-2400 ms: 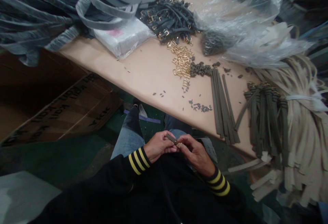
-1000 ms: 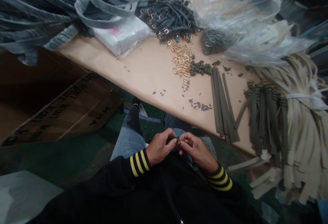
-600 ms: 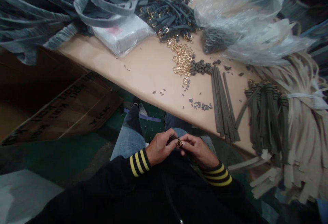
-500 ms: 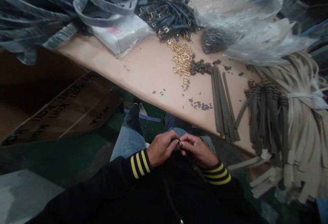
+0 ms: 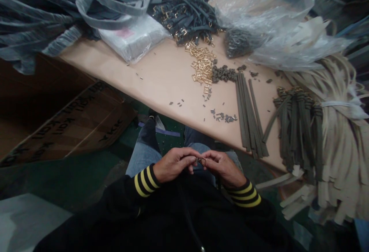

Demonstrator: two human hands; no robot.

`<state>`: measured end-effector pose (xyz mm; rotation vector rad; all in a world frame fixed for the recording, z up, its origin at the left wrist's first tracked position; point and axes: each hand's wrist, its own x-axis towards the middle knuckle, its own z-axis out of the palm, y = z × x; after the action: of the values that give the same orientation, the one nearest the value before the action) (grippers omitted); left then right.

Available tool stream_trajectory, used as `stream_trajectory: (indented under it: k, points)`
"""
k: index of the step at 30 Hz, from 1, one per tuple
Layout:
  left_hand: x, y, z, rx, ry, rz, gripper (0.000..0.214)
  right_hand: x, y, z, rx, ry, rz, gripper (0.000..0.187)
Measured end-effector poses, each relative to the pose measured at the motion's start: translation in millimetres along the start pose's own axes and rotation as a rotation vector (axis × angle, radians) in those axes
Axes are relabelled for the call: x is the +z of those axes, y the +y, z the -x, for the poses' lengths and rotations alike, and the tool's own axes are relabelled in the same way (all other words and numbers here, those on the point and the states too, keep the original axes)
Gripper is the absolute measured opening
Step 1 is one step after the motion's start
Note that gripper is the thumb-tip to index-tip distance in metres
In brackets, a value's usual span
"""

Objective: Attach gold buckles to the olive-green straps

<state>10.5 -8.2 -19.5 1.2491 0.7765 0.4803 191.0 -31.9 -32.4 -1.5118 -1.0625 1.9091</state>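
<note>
My left hand (image 5: 173,164) and my right hand (image 5: 220,166) meet over my lap, below the table edge. Both are closed, fingertips pinched together on a small gold buckle (image 5: 201,161) with a dark strap end that is mostly hidden by the fingers. On the table (image 5: 161,79) beyond lie a heap of gold buckles (image 5: 201,65), a pile of small dark loops (image 5: 223,74) and a row of olive straps (image 5: 249,117).
A stack of finished olive straps (image 5: 300,129) and a bundle of cream straps (image 5: 343,148) lie at right. Dark buckled straps (image 5: 187,15), a white packet (image 5: 132,38) and clear plastic bags (image 5: 273,25) sit at the back. A cardboard box (image 5: 66,125) stands at left on the floor.
The strap end that showed between my fingers is now nearly hidden. Both hands have stayed over my lap, my left arm shifting a little left. The view has tilted slightly.
</note>
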Motion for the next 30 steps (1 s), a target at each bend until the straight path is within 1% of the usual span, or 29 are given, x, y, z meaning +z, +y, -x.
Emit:
stream_trajectory:
  k: [3, 6, 11, 16, 18, 22, 26, 28, 30]
  points:
    - [-3.2, -0.8, -0.3, -0.090, -0.063, 0.152, 0.015, 0.7, 0.7, 0.8, 0.018, -0.017, 0.031, 0.024]
    - [-3.0, -1.1, 0.4, -0.127, -0.112, 0.213, 0.015, 2.4, 0.2, 1.3, 0.012, -0.031, 0.051, 0.022]
    - [-1.1, -3.4, 1.8, -0.173, -0.088, 0.261, 0.013, 5.2, 0.1, 0.8, -0.022, -0.038, 0.129, 0.018]
    - [-2.5, -4.0, 1.5, -0.335, -0.083, 0.292, 0.017, 8.4, 2.9, -0.2, -0.083, 0.009, 0.281, 0.014]
    - [-3.6, -4.0, 1.2, -0.373, -0.073, 0.307, 0.020, 10.7, 2.7, -0.2, -0.095, 0.023, 0.339, 0.014]
    - [-5.0, -4.9, 1.1, -0.397, -0.049, 0.330, 0.022, 15.3, -0.3, 0.2, -0.116, 0.052, 0.421, 0.014]
    - [-3.9, -5.2, 2.6, -0.409, -0.022, 0.390, 0.023, 16.2, -3.0, -0.4, -0.139, 0.065, 0.457, 0.014]
    - [-2.8, -4.6, 3.8, -0.402, 0.010, 0.422, 0.024, 15.1, -3.7, -1.1, -0.143, 0.067, 0.460, 0.014]
    - [-2.0, -4.0, 4.9, -0.381, 0.018, 0.443, 0.025, 13.8, -4.7, -1.4, -0.141, 0.067, 0.456, 0.014]
